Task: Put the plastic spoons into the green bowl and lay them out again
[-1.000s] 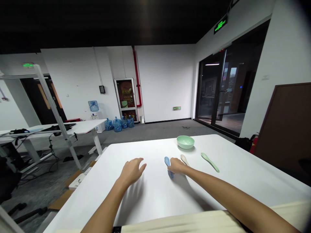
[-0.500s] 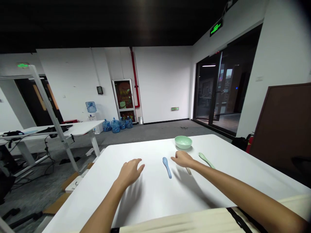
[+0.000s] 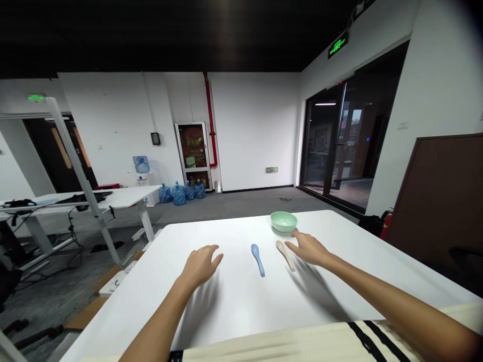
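Note:
A blue spoon and a beige spoon lie side by side on the white table. Behind them stands a mint-green bowl. My right hand lies flat with fingers stretched out, just right of the beige spoon and in front of the bowl. It covers the spot where a green spoon lay, and that spoon is hidden. My left hand rests on the table left of the blue spoon, fingers loosely apart and holding nothing.
A dark brown panel stands right of the table. To the left are another white desk with cables and a slanted metal frame. Blue water bottles sit on the floor by the far wall.
My right hand left the blue spoon, passed over the beige spoon and moved right, now covering the green spoon's place. The left hand has barely moved.

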`<state>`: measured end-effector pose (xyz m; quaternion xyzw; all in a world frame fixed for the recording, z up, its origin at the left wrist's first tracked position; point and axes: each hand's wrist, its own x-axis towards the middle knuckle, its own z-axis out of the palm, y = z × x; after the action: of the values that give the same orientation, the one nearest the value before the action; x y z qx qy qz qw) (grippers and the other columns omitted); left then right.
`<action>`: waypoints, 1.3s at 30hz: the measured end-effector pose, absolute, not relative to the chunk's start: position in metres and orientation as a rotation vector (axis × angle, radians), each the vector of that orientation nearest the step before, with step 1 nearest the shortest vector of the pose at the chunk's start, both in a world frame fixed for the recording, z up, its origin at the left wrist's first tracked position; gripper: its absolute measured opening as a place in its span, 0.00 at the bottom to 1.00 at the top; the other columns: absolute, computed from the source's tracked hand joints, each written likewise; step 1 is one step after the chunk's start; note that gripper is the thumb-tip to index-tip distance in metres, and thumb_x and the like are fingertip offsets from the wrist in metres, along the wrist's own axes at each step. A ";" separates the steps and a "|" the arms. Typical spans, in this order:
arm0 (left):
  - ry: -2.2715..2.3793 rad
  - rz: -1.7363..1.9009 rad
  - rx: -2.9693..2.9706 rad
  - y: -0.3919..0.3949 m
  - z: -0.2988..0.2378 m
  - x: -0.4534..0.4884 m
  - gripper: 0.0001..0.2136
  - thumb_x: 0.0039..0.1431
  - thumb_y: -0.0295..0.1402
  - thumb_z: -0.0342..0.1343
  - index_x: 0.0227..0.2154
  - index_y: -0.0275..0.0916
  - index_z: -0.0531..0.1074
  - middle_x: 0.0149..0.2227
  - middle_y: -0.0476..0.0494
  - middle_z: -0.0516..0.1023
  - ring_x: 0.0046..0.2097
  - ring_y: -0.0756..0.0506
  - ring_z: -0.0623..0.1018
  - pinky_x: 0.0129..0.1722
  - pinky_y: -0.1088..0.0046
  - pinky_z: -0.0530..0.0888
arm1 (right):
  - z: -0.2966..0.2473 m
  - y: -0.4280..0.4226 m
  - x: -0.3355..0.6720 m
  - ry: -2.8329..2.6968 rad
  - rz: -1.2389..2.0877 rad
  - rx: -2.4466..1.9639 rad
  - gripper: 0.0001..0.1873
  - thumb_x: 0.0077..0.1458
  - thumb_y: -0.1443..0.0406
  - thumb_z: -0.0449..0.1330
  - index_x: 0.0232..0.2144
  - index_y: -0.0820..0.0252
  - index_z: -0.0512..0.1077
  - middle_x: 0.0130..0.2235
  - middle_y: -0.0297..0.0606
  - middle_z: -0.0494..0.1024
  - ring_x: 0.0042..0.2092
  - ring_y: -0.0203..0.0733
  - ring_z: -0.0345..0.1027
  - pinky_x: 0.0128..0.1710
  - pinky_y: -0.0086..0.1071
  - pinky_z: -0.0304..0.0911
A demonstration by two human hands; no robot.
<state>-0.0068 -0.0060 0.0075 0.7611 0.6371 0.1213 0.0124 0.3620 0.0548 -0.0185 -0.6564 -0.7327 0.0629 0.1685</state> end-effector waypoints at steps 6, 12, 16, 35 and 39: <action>1.992 0.386 2.369 -0.006 0.007 -0.007 0.24 0.65 0.47 0.41 0.56 0.42 0.69 0.57 0.42 0.74 0.57 0.39 0.73 0.54 0.62 0.68 | -0.019 0.046 0.377 -2.142 0.050 -1.829 0.31 0.61 0.49 0.49 0.60 0.58 0.63 0.57 0.49 0.71 0.59 0.54 0.63 0.52 0.39 0.57; 1.995 0.373 2.370 -0.004 0.005 -0.006 0.24 0.65 0.47 0.41 0.56 0.42 0.69 0.57 0.41 0.74 0.57 0.39 0.73 0.54 0.63 0.67 | -0.033 0.047 0.393 -2.077 -0.008 -1.897 0.37 0.61 0.47 0.45 0.65 0.62 0.55 0.63 0.51 0.64 0.65 0.55 0.54 0.56 0.43 0.55; 1.996 0.366 2.368 -0.003 0.004 -0.005 0.24 0.65 0.47 0.41 0.56 0.42 0.69 0.58 0.41 0.74 0.57 0.39 0.72 0.54 0.63 0.68 | -0.036 0.047 0.395 -2.079 0.046 -1.889 0.36 0.61 0.47 0.47 0.63 0.63 0.58 0.60 0.51 0.68 0.61 0.55 0.60 0.54 0.41 0.57; 2.004 0.357 2.363 -0.002 0.005 -0.004 0.24 0.65 0.48 0.41 0.56 0.43 0.69 0.58 0.42 0.73 0.59 0.39 0.72 0.54 0.63 0.68 | -0.033 0.044 0.393 -2.083 0.128 -1.918 0.31 0.61 0.49 0.48 0.58 0.63 0.64 0.55 0.52 0.73 0.55 0.54 0.67 0.48 0.37 0.59; 2.003 0.367 2.365 -0.003 0.005 -0.004 0.24 0.65 0.48 0.41 0.56 0.43 0.69 0.58 0.42 0.73 0.58 0.39 0.72 0.54 0.63 0.68 | -0.031 0.046 0.387 -2.121 0.123 -1.917 0.29 0.61 0.50 0.48 0.55 0.63 0.66 0.51 0.51 0.75 0.51 0.53 0.69 0.43 0.37 0.60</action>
<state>-0.0042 -0.0025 0.0053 0.7577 0.6418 0.1177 0.0104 0.3871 0.0462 -0.0310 -0.6633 -0.7340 0.0426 0.1397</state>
